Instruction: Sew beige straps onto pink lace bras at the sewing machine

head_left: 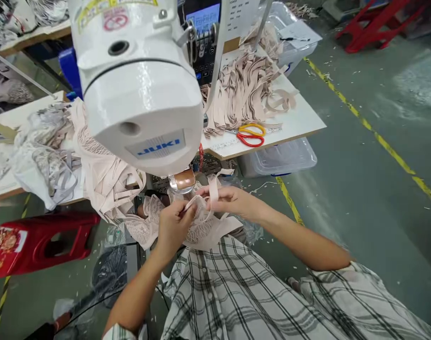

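Observation:
Both my hands are in front of the sewing machine (147, 104), just below its head. A pale pink lace bra (204, 231) hangs between them, its lower part over my lap. My left hand (173, 226) pinches the lace edge between thumb and fingers. Closed on the same bra from the other side is my right hand (232, 203), with a pale pink strap (214, 189) looped across its fingers. The fingertips of both hands are partly hidden by fabric. Right behind them sits the machine's copper-coloured round part (184, 180).
Scissors (250, 135) with red and yellow handles lie on the white table (300, 123), beside piled pink strips (240, 94). More pink bras (109, 179) hang off the left table. A red stool (41, 241) stands at left, a clear plastic bin (282, 158) under the right table.

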Available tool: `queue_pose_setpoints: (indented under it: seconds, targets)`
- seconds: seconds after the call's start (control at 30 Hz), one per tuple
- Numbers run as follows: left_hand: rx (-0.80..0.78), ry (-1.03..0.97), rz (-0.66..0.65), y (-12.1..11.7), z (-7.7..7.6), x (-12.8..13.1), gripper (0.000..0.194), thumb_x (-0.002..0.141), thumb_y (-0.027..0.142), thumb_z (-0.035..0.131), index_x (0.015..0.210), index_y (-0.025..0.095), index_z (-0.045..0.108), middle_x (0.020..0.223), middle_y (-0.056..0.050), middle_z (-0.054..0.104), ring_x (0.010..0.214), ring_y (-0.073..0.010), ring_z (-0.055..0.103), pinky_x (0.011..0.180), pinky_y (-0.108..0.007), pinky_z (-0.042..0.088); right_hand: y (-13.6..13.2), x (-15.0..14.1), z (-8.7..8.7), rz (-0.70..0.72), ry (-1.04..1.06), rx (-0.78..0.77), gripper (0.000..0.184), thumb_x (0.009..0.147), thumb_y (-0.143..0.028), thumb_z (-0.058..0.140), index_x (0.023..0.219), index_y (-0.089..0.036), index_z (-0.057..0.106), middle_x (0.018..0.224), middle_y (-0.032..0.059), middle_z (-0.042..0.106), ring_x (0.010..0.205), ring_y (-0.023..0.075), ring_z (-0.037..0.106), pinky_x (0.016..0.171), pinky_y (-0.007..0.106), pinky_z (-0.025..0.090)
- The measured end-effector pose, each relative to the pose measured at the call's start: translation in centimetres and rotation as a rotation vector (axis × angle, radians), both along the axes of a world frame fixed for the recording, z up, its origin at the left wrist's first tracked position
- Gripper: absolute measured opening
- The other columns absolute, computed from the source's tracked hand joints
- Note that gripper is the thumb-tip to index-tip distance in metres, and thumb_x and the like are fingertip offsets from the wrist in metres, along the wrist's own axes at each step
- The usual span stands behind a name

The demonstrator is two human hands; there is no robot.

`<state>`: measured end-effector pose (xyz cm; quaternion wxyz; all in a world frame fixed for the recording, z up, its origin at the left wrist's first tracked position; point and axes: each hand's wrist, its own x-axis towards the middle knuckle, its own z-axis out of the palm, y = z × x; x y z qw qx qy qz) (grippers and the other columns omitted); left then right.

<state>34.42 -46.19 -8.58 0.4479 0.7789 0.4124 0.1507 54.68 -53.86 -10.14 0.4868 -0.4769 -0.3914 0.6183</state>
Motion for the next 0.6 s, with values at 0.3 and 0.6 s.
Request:
queue_pose_setpoints:
  seconds: [0.3,0.6]
  targets:
    - [0.062,-0.105,-0.164,0.3,-0.4,-0.2,0.021,0.090,0.031,0.057,0.073,0.019,0.059,0.082,-0.004,0.061,0.079,-0.0159,0.057,0.069,-0.025,0.043,0.8,-1.8,0.3,-0.099,-0.348,0.303,0.018,0.090,-0.037,0.066,0.096,-0.027,0.080,0.095,0.0028,0.077,0.092,0.0184,0.069,0.085,0.031,0.050]
    - [0.344,-0.209,-0.009,-1.1,-2.6,-0.4,0.030,0.096,0.030,0.052,0.124,0.019,0.058,0.079,-0.001,0.069,0.062,-0.0117,0.061,0.061,-0.022,0.048,3.4,-0.3,0.2,-0.095,0.025,-0.018,0.027,0.082,-0.047,0.074,0.091,-0.022,0.079,0.088,0.0029,0.076,0.077,0.0141,0.067,0.069,0.026,0.052]
